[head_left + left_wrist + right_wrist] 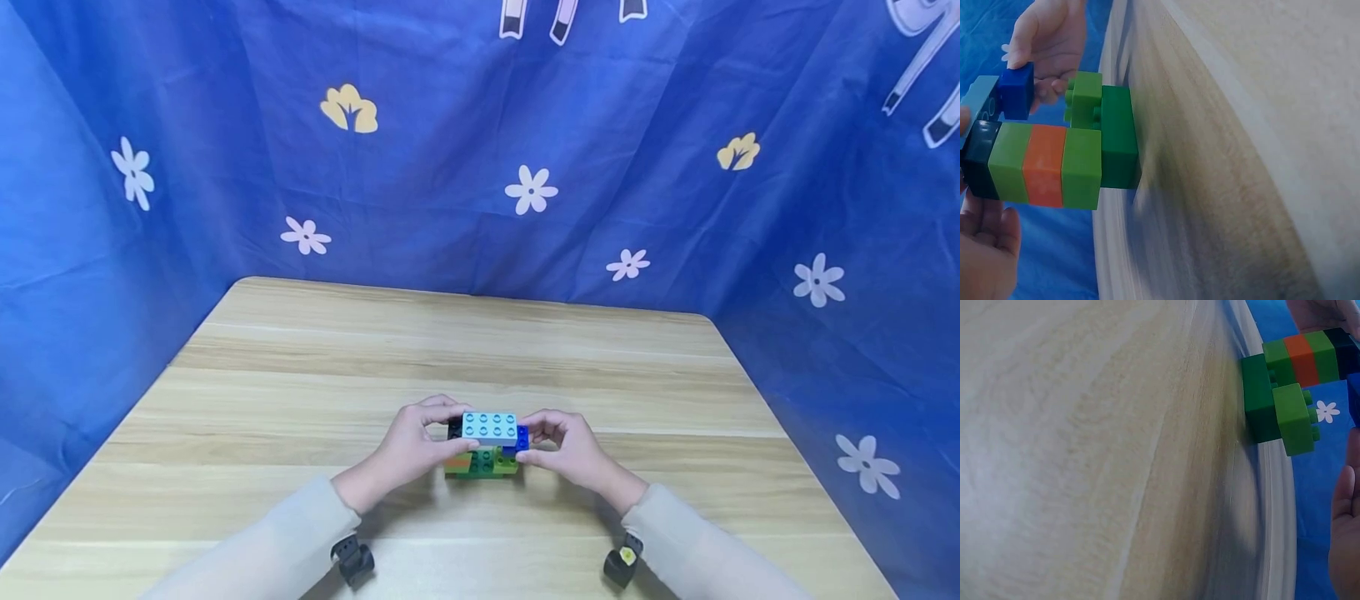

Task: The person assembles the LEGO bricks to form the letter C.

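A build of toy building bricks stands on the table in front of me. Its base is a dark green brick [1119, 137]. On one end rises a column of light green, orange [1044, 165], light green and black [982, 150] bricks; a single light green brick [1293, 419] sits on the other end. A light blue brick [489, 428] lies across the top, its left part over the black one. My left hand [405, 442] grips the column's top around the black brick, thumb in front. My right hand [570, 450] pinches a dark blue brick [1016, 92] under the light blue brick's right end.
The build rests on a wood-grain table [360, 350] with rounded far corners. Blue cloth [450, 167] with flower prints hangs behind the table and along both sides. A small black camera [352, 560] is worn at the left wrist, another [621, 567] at the right.
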Tool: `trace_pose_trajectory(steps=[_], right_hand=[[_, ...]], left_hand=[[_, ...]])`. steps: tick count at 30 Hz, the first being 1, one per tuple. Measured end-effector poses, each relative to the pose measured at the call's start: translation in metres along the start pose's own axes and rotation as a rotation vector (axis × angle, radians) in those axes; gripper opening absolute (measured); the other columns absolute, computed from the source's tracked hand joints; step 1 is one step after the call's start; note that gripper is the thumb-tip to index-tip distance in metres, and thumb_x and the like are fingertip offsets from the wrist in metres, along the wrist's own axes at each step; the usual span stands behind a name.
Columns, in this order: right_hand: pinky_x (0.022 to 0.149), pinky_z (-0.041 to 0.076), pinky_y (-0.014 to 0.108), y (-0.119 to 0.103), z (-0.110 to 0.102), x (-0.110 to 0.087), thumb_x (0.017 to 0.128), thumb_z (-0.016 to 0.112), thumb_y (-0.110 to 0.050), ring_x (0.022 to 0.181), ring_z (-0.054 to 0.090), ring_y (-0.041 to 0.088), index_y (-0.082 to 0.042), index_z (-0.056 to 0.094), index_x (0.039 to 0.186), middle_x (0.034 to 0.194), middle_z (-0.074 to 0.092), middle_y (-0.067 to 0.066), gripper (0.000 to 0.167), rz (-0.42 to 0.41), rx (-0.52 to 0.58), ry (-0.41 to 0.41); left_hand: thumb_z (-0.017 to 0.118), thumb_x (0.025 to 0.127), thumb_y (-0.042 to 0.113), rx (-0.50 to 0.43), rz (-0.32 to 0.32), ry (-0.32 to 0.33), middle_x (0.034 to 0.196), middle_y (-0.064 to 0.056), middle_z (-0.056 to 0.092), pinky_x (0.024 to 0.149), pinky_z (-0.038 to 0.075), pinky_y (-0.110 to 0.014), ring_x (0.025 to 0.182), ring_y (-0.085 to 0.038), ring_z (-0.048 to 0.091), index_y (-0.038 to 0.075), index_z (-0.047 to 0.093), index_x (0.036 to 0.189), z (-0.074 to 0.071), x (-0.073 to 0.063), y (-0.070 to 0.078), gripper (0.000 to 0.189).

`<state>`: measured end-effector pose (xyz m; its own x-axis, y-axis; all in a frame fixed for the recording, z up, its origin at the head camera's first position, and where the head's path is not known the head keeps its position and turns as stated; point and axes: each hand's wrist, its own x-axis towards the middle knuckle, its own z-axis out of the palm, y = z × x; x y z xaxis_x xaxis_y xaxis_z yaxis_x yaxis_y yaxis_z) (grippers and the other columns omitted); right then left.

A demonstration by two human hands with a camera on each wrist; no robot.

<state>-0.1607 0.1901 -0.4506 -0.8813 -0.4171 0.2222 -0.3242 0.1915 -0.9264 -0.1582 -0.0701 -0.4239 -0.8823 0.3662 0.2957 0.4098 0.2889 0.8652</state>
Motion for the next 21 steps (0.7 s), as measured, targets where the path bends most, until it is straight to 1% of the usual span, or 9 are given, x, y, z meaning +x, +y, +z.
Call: trace_pose_trajectory(steps=[6, 10, 15, 19, 21], right_hand=[[0.081, 0.054, 0.037, -0.0019, 0.002, 0.001, 0.071, 0.079, 0.004, 0.082, 0.062, 0.014, 0.009, 0.063, 0.107, 0.098, 0.066, 0.017, 0.04, -0.005, 0.011, 0.016], [0.082, 0.053, 0.037, -0.0023, 0.004, 0.0007, 0.071, 0.078, 0.004, 0.083, 0.062, 0.015, 0.009, 0.063, 0.107, 0.099, 0.066, 0.018, 0.04, 0.008, 0.026, 0.033], [0.084, 0.052, 0.039, 0.0012, 0.0074, -0.0029, 0.073, 0.077, 0.003, 0.085, 0.063, 0.015, 0.009, 0.062, 0.109, 0.099, 0.066, 0.02, 0.04, 0.031, 0.042, 0.059], [0.083, 0.053, 0.037, 0.0043, 0.0094, -0.0055, 0.074, 0.075, 0.005, 0.086, 0.064, 0.015, 0.011, 0.061, 0.111, 0.098, 0.066, 0.023, 0.04, 0.011, 0.071, 0.079], [0.082, 0.054, 0.035, 0.0057, 0.0099, -0.0058, 0.074, 0.075, 0.006, 0.085, 0.064, 0.014, 0.012, 0.061, 0.11, 0.096, 0.066, 0.023, 0.039, -0.018, 0.077, 0.084]], left_hand=[[0.083, 0.072, 0.016, 0.007, 0.0, -0.008, 0.101, 0.001, 0.065, 0.089, 0.048, -0.043, 0.096, -0.019, 0.058, 0.005, 0.071, 0.109, -0.0004, 0.0007, 0.0008, 0.041], [0.083, 0.072, 0.016, 0.005, -0.003, -0.01, 0.1, 0.002, 0.065, 0.089, 0.048, -0.044, 0.096, -0.018, 0.058, 0.006, 0.071, 0.109, -0.0013, 0.0004, 0.0015, 0.04], [0.082, 0.072, 0.014, 0.017, 0.023, -0.016, 0.099, 0.003, 0.065, 0.089, 0.048, -0.042, 0.095, -0.018, 0.059, 0.005, 0.07, 0.11, -0.0017, 0.0003, 0.0024, 0.04], [0.082, 0.073, 0.013, 0.025, 0.038, -0.019, 0.098, 0.003, 0.065, 0.087, 0.049, -0.039, 0.094, -0.017, 0.06, 0.005, 0.07, 0.109, -0.0021, 0.0003, 0.0038, 0.039], [0.082, 0.073, 0.014, 0.028, 0.041, -0.02, 0.098, 0.003, 0.065, 0.086, 0.049, -0.038, 0.093, -0.017, 0.06, 0.005, 0.07, 0.11, -0.0022, 0.0002, 0.004, 0.039]])
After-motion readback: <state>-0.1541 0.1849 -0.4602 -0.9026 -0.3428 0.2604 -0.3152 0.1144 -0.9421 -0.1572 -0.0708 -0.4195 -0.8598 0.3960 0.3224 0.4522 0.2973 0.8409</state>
